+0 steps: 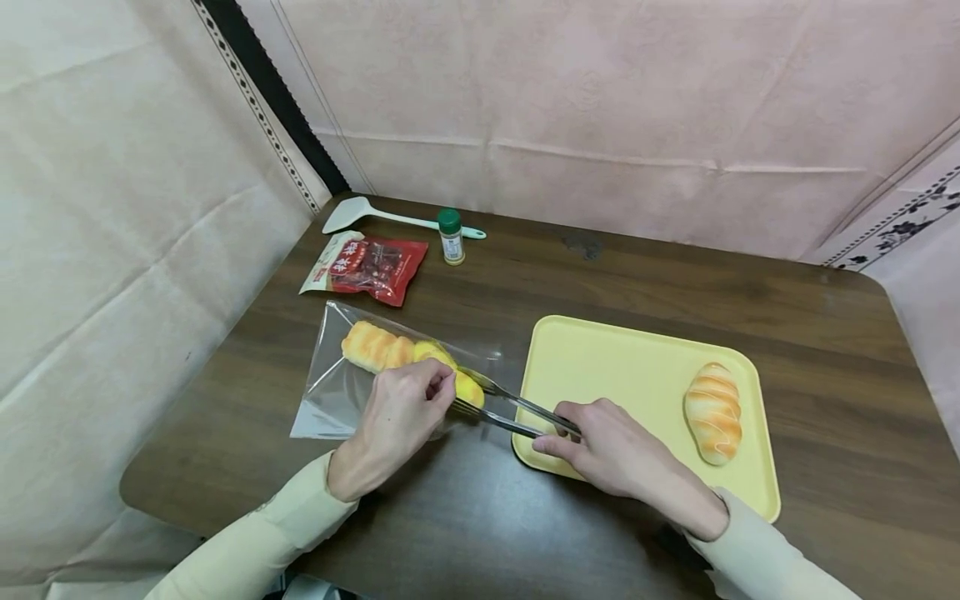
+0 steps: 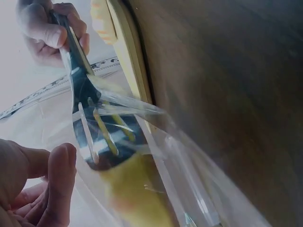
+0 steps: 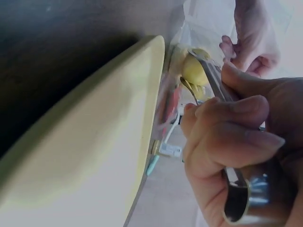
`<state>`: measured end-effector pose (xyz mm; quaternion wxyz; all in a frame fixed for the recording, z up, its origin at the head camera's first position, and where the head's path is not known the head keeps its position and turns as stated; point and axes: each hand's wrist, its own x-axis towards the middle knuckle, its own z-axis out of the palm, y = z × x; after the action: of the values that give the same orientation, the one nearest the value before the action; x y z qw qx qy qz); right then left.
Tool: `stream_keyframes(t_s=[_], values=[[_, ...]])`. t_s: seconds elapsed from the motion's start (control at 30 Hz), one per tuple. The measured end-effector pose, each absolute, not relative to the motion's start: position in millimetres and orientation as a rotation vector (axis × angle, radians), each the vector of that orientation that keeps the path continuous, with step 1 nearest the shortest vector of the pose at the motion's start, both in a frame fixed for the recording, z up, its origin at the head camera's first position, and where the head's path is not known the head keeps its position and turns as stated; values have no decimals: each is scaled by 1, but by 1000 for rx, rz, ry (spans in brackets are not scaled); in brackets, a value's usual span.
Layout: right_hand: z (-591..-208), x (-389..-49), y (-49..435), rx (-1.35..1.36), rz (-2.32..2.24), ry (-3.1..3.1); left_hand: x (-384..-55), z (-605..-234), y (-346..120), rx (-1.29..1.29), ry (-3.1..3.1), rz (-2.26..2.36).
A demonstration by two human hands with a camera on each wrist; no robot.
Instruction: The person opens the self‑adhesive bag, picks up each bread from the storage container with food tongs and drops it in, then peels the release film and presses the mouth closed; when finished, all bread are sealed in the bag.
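A clear plastic bag (image 1: 322, 400) lies on the table, with a golden segmented bread (image 1: 367, 346) inside. Next to it in the bag are yellow bread pieces (image 1: 469, 388), partly hidden by my left hand (image 1: 405, 404). Thumb and forefinger of that hand pinch the bag's near edge at its mouth. My right hand (image 1: 611, 446) grips metal tongs (image 1: 517, 404), whose slotted ends reach into the bag mouth around the yellow bread. In the left wrist view, a slotted end of the tongs (image 2: 109, 137) shows through the film against the yellow bread (image 2: 137, 189).
A yellow tray (image 1: 600, 354) to the right carries one striped bread roll (image 1: 712, 412). Behind the bag lie a red food packet (image 1: 375, 267) and a pale green spatula (image 1: 348, 212). A green-capped jar (image 1: 451, 237) stands by the spatula handle.
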<state>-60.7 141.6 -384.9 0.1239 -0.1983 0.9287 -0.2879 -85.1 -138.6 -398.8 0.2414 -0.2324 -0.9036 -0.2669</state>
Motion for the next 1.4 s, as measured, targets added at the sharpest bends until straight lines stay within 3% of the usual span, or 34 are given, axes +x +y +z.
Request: stream_keyframes(t_s=[0.43,0.73,1.07,1.4], values=[[-382,-62,157,-640,-936,2566,-79,-394,-135,-630,-2487,-799],[-380,-67,158,-491,-937,2561,-79,-391,-140,-585,-2512,-816],[-381,-73,150,-573,-986,2485,-81,-392,-142,-600,-2533,-798],[-386,-87,139,-351,-1134,2247,-79,-390,-139,-645,-2559,-814]])
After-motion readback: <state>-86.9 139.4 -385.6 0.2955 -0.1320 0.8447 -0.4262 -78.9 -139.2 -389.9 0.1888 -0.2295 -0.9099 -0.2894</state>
